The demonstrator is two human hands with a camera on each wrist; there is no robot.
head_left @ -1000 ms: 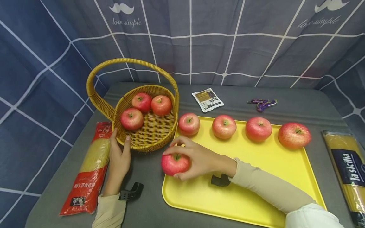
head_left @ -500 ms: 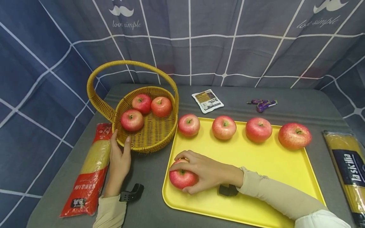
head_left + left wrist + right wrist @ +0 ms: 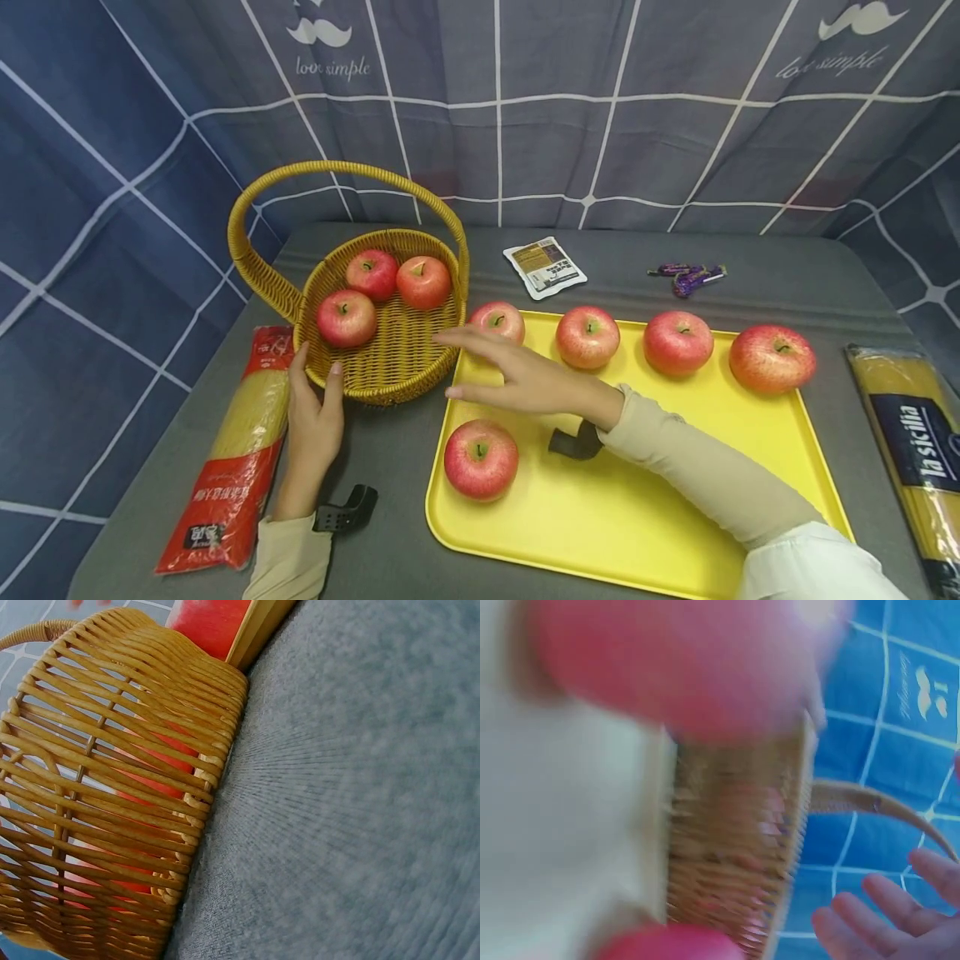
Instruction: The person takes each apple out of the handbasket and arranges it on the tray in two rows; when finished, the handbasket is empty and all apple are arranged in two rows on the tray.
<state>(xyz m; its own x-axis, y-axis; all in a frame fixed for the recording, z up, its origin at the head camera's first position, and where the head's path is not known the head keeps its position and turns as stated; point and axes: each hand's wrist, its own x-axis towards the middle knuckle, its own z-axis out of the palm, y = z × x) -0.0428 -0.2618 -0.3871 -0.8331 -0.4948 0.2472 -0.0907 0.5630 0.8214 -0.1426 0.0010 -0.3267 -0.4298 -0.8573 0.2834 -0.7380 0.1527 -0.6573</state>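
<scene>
My left hand (image 3: 315,429) rests against the near left side of the wicker basket (image 3: 405,390), thumb and fingers spread at its rim. Inside the basket lie three red apples, one of them the near-left apple (image 3: 347,318). My right hand (image 3: 525,375) holds nothing and hovers over the left part of the yellow tray (image 3: 600,517), fingers extended toward the basket and overlapping the back-left apple (image 3: 498,317). A single apple (image 3: 481,461) sits on the tray just below that hand. Several apples line the tray's back edge, including the far-right apple (image 3: 772,358).
A red-and-yellow noodle pack (image 3: 232,467) lies left of the basket. Another pasta pack (image 3: 911,458) lies right of the tray. Behind the tray are a small flat packet (image 3: 545,267) and purple-wrapped candies (image 3: 688,277). A checked cloth (image 3: 555,142) hangs at the back.
My right hand carried an apple toward me onto the tray's left part, let go of it, and rose back toward the basket. My left hand stayed at the basket.
</scene>
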